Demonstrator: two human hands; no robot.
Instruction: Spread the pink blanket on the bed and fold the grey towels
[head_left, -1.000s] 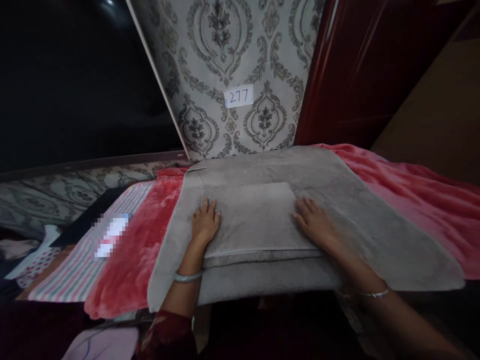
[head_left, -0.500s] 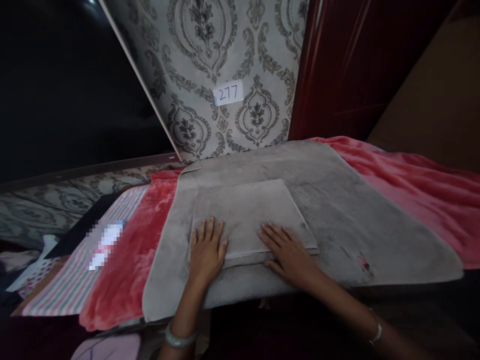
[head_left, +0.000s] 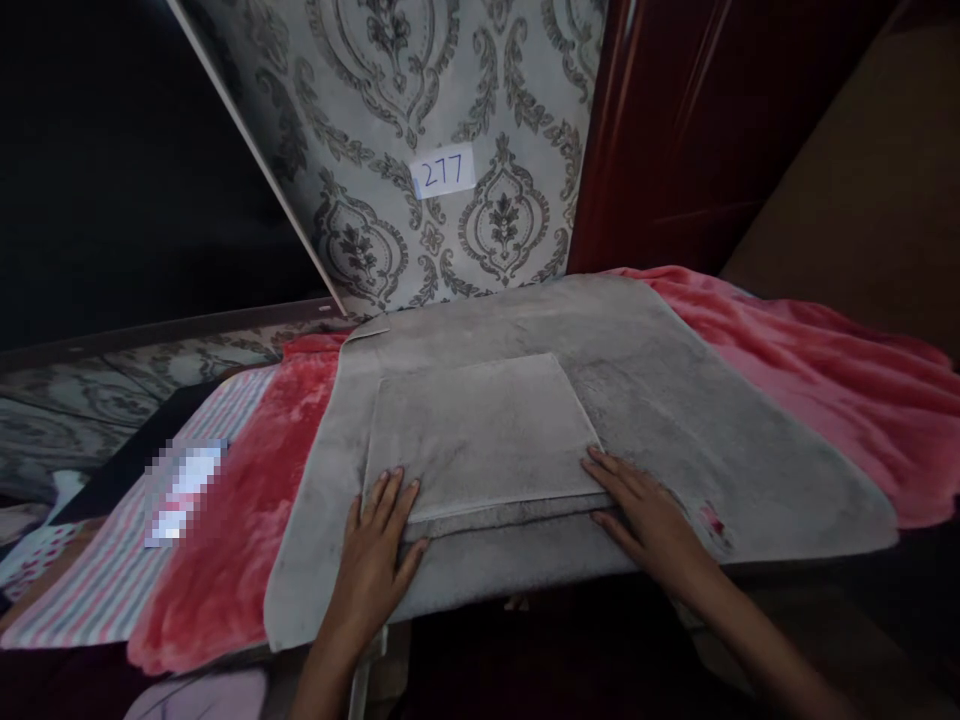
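Note:
A folded grey plush cloth (head_left: 480,430), roughly rectangular, lies flat on a larger grey plush blanket (head_left: 675,430). My left hand (head_left: 379,545) rests at its near left corner, fingers spread with the thumb just off the folded edge. At the near right corner is my right hand (head_left: 649,510); its fingertips touch the cloth's edge and its thumb is apart. Neither hand grips anything. A small pink patch (head_left: 711,517) marks the grey blanket to the right of my right hand.
Red plush fabric shows beneath on the left (head_left: 225,520) and right (head_left: 825,370). A striped cloth (head_left: 90,590) lies farther left. Behind stand a large dark screen (head_left: 150,180), a patterned wall with a paper label (head_left: 442,171) reading 277, and a dark red wooden panel (head_left: 675,120).
My hands have moved apart from the top of the folded cloth toward its near corners, the left one leftward and nearer me, the right one rightward. The view has shifted slightly.

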